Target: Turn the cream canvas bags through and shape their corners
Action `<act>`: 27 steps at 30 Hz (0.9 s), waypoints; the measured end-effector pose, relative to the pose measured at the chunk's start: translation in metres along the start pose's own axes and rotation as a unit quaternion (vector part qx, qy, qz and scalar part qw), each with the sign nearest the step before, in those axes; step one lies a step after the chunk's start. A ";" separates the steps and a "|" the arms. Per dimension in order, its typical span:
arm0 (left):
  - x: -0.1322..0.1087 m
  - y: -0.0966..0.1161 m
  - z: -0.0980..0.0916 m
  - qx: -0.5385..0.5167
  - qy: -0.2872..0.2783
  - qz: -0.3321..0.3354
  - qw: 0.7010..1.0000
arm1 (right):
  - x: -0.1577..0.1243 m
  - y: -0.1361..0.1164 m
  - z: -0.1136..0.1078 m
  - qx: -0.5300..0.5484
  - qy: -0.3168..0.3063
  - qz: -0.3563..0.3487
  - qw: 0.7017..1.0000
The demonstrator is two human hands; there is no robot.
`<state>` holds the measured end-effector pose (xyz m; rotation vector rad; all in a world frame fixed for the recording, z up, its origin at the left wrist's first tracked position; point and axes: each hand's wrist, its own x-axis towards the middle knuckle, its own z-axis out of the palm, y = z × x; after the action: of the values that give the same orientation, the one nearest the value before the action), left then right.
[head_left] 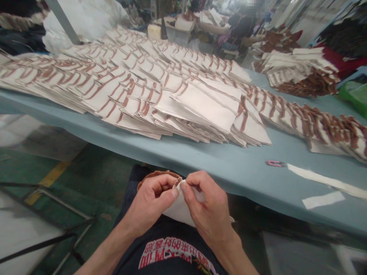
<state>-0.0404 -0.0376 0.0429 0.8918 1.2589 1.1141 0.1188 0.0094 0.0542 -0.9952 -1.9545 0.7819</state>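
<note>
closely together, the left hand (151, 200) and the right hand (208, 202) are held over the lap, just below the edge of the table (229, 166). a limp white cloth piece (180, 210) is pinched at its rim between thumb and fingertips of both, the thumbs nearly meeting; by the left, a curved brown edging (156, 174) is shown, slightly ruffled. how the rim is folded cannot be told. the smooth blue-grey tabletop is covered with flat, soft, overlapping white panels (206, 101), striped by narrow brown bands and laid in slanting rows. to the right, small red-and-dark snips (275, 163) are set at the tip of a long pale strip (327, 179), near a short, roughly rectangular scrap (323, 199).
</note>
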 end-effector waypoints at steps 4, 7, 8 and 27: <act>0.001 0.004 0.002 0.023 0.021 0.004 1.000 | 0.001 0.000 0.003 -0.001 -0.003 -0.002 1.000; 0.002 0.006 0.004 0.044 0.033 0.016 0.998 | 0.000 0.002 0.004 -0.007 -0.004 -0.005 1.000; 0.002 0.006 0.004 0.048 0.035 0.018 0.998 | 0.000 0.002 0.004 -0.009 -0.005 -0.003 1.000; -0.008 0.014 0.014 0.121 0.112 0.088 0.982 | -0.001 -0.008 0.002 -0.088 0.023 -0.056 0.994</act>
<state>-0.0278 -0.0409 0.0608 1.1005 1.5486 1.2438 0.1146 0.0045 0.0596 -0.9868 -2.0464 0.5257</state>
